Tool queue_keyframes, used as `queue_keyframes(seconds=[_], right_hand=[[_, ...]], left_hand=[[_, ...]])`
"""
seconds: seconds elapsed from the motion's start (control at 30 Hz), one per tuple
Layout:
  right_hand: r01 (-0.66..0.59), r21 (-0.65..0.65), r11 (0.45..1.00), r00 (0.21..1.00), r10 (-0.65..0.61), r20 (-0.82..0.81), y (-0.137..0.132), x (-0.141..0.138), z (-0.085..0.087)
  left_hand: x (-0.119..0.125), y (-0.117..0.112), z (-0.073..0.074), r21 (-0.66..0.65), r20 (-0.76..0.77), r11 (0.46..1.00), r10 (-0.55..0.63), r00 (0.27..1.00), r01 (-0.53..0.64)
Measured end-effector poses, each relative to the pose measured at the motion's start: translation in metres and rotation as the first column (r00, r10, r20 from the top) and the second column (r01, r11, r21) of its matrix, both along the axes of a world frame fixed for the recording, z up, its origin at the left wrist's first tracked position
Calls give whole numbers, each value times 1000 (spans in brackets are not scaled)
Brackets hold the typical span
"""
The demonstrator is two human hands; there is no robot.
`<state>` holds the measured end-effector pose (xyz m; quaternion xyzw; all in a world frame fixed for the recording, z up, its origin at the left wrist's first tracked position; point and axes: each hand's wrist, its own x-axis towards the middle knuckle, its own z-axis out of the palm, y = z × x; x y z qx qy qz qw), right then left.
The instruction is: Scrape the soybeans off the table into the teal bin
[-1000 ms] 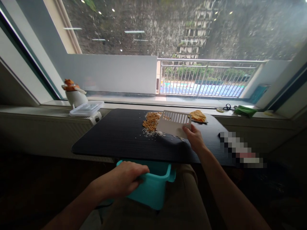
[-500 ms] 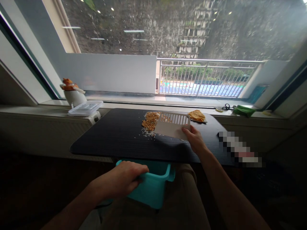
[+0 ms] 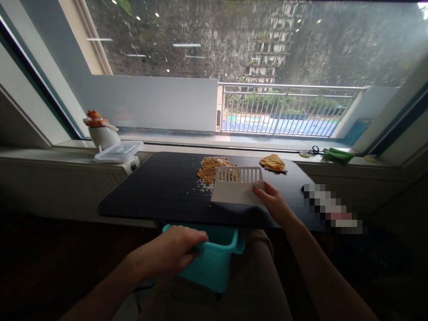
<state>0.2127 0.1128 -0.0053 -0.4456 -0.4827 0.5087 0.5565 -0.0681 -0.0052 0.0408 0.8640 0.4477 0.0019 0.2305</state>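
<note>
My right hand is closed on the right edge of a flat white slotted plastic board, its thumb on the face. The board stands tilted over the table, slots along its upper edge. Behind it and to its left lies a heap of yellow kernels mixed with white grains; part of the heap shows through the slots. Below the table's front edge, my left hand grips the rim of a turquoise plastic bin. The bin's inside is mostly dark.
The black table has a folded orange-yellow cloth at its back right. A clear plastic lid or box and a white pot-like figure are at left. Scissors and a green cloth-like item lie on the sill.
My right hand has drawn the slotted board nearer and slightly left, uncovering more of the heap's back edge. My left hand and the bin have stayed in place.
</note>
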Motion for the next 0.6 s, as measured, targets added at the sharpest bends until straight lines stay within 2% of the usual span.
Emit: queue_keyframes(seconds=[0.07,0.17,0.23,0.4,0.6], right_hand=[[-44,-13,999,999,45,16,-6,0,1],[-185,-49,982,981,187,52,-13,1,3],[-204,-52,978,977,207,49,-13,2,4],[79,36,996,997,-79,-5,4,-3,2],[187,100,977,981,-191,31,26,-17,0]], left_hand=[[0,0,1,-2,-2,1000,0,1000,0],[1,0,1,-8,-3,1000,-3,1000,3],[1,0,2,-10,2,1000,-5,1000,5],[1,0,2,-12,10,1000,2,1000,-2],[2,-2,4,-22,13,1000,0,1000,0]])
